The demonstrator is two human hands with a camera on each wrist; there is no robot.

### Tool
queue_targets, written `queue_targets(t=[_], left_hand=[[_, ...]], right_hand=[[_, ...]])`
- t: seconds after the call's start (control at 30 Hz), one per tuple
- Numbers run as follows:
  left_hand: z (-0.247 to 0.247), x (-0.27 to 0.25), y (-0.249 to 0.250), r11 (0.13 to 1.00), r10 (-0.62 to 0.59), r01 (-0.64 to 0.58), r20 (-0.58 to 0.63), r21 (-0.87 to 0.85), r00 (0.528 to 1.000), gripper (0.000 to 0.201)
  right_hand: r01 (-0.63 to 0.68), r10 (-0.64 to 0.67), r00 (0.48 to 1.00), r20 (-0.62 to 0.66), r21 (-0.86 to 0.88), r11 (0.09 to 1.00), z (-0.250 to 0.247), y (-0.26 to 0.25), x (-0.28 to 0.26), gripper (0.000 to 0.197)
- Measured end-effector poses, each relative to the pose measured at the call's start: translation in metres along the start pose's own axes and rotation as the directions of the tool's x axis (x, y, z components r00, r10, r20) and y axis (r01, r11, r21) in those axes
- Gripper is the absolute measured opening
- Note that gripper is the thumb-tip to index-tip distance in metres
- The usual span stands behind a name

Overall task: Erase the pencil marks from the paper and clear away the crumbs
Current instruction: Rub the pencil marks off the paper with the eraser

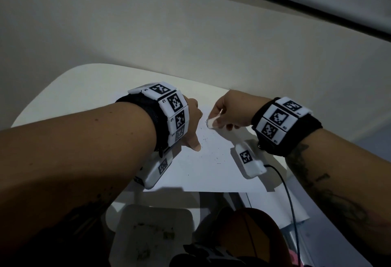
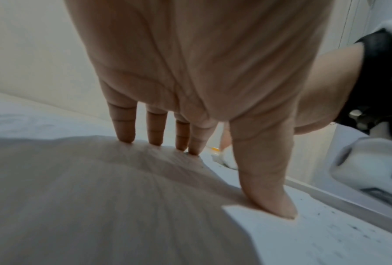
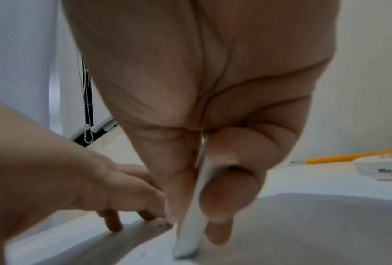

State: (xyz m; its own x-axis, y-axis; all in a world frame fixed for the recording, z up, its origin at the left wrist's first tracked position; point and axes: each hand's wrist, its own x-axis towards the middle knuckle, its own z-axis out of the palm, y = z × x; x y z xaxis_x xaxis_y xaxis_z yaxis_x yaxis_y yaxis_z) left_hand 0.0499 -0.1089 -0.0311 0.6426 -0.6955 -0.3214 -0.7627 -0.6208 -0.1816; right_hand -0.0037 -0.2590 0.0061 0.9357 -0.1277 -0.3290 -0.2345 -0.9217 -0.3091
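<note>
White table [image 1: 69,89], cream wall [image 1: 190,34], dim light

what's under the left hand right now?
The paper: left hand presses straight fingertips on it. Dark crumbs lie beside the thumb. Any marks under the palm are covered.

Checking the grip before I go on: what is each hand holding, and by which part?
The right hand pinches the white eraser by its upper part. The left hand holds nothing; it presses the paper.

The left hand [image 1: 191,118] hides the paper [image 1: 196,167] under it. Print on the small box [image 3: 382,170], cut by the picture's edge, is too blurred to read.
</note>
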Motion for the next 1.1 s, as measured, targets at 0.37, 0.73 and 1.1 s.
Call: queue_targets(t=[0.37, 0.73, 1.1], left_hand=[[-0.002, -0.003, 0.002, 0.999, -0.009, 0.009, -0.003, 0.034, 1.000, 0.079], [0.000, 0.001, 0.001, 1.000, 0.000, 0.000, -0.004, 0.027, 1.000, 0.083], [0.001, 0.002, 0.000, 1.000, 0.000, 0.000, -0.007, 0.029, 1.000, 0.080]], right_hand=[[-0.039, 0.041, 0.993, -0.111, 0.026, 0.999, -0.004, -0.005, 0.007, 0.013], [-0.001, -0.001, 1.000, -0.017, -0.109, 0.994, -0.009, -0.010, -0.009, 0.008], [0.045, -0.011, 0.986, 0.165, -0.203, 0.978, -0.006, -0.010, -0.017, 0.012]])
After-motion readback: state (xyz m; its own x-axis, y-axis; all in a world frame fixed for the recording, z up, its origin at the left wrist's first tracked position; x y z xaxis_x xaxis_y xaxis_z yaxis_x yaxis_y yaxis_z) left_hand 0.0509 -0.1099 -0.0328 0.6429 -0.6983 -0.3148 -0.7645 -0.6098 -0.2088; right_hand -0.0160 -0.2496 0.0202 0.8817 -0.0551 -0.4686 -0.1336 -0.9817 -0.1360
